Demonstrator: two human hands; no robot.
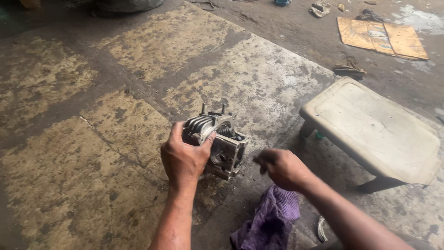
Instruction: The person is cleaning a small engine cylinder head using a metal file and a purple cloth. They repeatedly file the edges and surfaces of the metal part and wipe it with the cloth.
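Note:
A grey metal engine block (221, 143) with cooling fins and two upright studs stands on the stained concrete floor. My left hand (183, 157) grips its finned left side, thumb across the top edge. Just to the right of the block, my right hand (280, 167) is blurred, its fingers curled in and not touching the block; whether something small is pinched in them I cannot tell. A purple rag (269, 221) lies on the floor below my right wrist.
A low, dirty white plastic stool (375, 129) stands to the right. Flattened cardboard (381, 38) and scraps of cloth (350, 69) lie further back. A small coil of wire (321, 229) is by my right forearm.

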